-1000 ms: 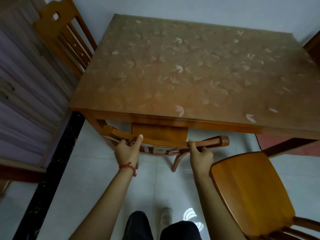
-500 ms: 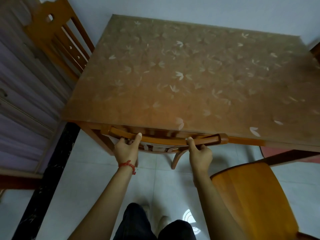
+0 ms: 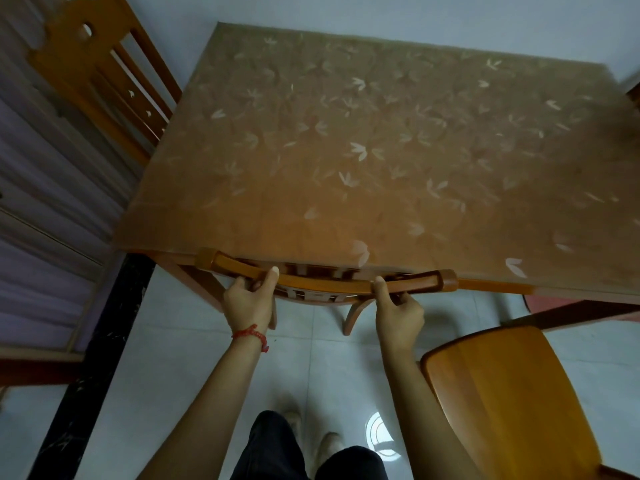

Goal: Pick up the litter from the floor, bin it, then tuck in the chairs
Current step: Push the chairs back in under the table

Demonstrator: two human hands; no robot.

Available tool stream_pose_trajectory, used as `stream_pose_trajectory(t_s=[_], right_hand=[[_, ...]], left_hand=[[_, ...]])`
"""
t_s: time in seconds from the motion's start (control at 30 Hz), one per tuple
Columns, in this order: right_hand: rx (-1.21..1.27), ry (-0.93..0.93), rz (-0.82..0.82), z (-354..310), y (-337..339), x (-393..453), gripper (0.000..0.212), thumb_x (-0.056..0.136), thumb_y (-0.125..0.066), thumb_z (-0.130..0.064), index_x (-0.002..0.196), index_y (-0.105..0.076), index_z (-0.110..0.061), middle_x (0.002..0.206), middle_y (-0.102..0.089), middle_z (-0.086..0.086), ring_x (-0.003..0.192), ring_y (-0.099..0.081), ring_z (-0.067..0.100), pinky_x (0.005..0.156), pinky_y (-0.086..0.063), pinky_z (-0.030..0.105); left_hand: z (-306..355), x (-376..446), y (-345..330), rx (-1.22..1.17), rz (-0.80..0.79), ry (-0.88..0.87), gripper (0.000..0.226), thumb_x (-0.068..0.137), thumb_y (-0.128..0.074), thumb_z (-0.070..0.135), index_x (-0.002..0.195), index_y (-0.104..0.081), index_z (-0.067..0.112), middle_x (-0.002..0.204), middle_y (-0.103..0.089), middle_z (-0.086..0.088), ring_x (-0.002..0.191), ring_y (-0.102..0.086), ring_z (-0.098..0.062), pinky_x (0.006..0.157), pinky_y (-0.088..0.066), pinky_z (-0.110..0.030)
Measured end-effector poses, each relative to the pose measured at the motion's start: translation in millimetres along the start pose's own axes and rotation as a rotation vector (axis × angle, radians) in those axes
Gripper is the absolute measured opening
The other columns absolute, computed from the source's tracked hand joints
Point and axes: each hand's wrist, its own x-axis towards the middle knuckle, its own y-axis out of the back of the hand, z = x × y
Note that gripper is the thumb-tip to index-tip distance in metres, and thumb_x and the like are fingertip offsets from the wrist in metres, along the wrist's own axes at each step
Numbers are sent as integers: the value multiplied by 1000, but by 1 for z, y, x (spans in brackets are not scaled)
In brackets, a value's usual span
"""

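Now the chair point(image 3: 322, 280) has slid under the table point(image 3: 381, 150); my left hand point(image 3: 247, 301) and right hand point(image 3: 398, 311) clamp its top rail. One chair nearly tucked.

Bare-armed person in dark trousers and pale shoes, seen from above.

Both forearms are uncovered, with no sleeve in sight. A thin red braided cord bracelet point(image 3: 251, 335) circles the wrist just below the left hand point(image 3: 248, 301); the wrist below the right hand point(image 3: 398, 315) carries no band. Well below that bracelet, at the bottom edge, are the knees of dark, near-black trousers point(image 3: 273, 445), and between them a pair of pale, off-white shoes point(image 3: 327, 441), somewhat blurred.
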Motion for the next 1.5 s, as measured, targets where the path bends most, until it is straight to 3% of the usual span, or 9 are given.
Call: stream_pose_trajectory(t_s=[0.3, 0.5, 0.7, 0.8, 0.9, 1.07, 1.23, 1.4, 1.5], right_hand=[[-29, 9, -6, 0, 1, -2, 31, 82, -62, -40, 64, -59, -15, 53, -54, -8, 47, -49, 3, 47, -34, 16], [-109, 78, -74, 4, 9, -7, 38, 85, -55, -47, 84, -62, -10, 66, -57, -7, 58, -51, 3, 51, -35, 17], [-319, 331, -135, 8, 34, -29, 27, 88, -54, -36, 106, -56, -15, 87, -60, -3, 67, -50, -1, 61, -34, 8], [-480, 506, -192, 18, 51, -44, 41, 88, -56, -33, 122, -49, -11, 118, -59, 10, 106, -54, 23, 86, -45, 31], [-690, 560, -285, 34, 70, -56, 54, 90, -52, -37, 134, -37, -9, 139, -44, 15, 128, -39, 29, 105, -34, 43], [-824, 561, -364, 65, 102, -84, 58, 92, -45, -42, 140, -28, -14, 147, -33, 11, 136, -27, 26, 110, -24, 41], [-870, 562, -337, 82, 125, -113, 59, 91, -43, -46, 139, -30, -14, 149, -31, 9, 138, -23, 25, 111, -22, 42], [-874, 567, -255, 95, 144, -152, 59, 90, -45, -45, 138, -33, -13, 147, -34, 11, 137, -27, 27, 110, -25, 43], [-855, 540, -201, 108, 153, -185, 59, 90, -43, -46, 137, -33, -12, 147, -34, 12, 137, -26, 28, 110, -23, 44]], left_hand=[[2, -3, 4, -17, -52, 7, 32, 79, -69, 36, 82, -66, 4, 81, -64, -2, 69, -54, -8, 60, -38, -21], [4, -14, 15, 19, -121, -51, 40, 85, -61, 35, 113, -59, 6, 114, -64, -9, 105, -57, -24, 83, -40, -27], [-11, -40, 36, 221, -201, -231, 54, 88, -59, 31, 134, -43, 8, 139, -44, -15, 128, -40, -29, 105, -35, -43], [-21, -57, 49, 406, -283, -429, 53, 88, -61, 26, 133, -43, 3, 139, -43, -18, 129, -37, -32, 106, -32, -45], [-35, -75, 61, 627, -347, -593, 53, 86, -63, 23, 128, -47, -4, 134, -47, -24, 126, -40, -39, 106, -32, -50], [-57, -112, 86, 817, -393, -689, 68, 82, -34, 45, 121, -53, -7, 126, -55, -26, 120, -47, -42, 102, -33, -54], [-74, -139, 114, 860, -394, -738, 71, 83, -28, 48, 126, -49, -5, 130, -52, -24, 123, -45, -39, 106, -30, -50], [-92, -160, 142, 865, -420, -794, 68, 84, -32, 47, 126, -49, -4, 131, -52, -24, 124, -44, -39, 105, -31, -50], [-106, -171, 157, 877, -450, -861, 54, 86, -58, 34, 124, -51, -4, 129, -53, -24, 123, -45, -39, 104, -32, -50]])
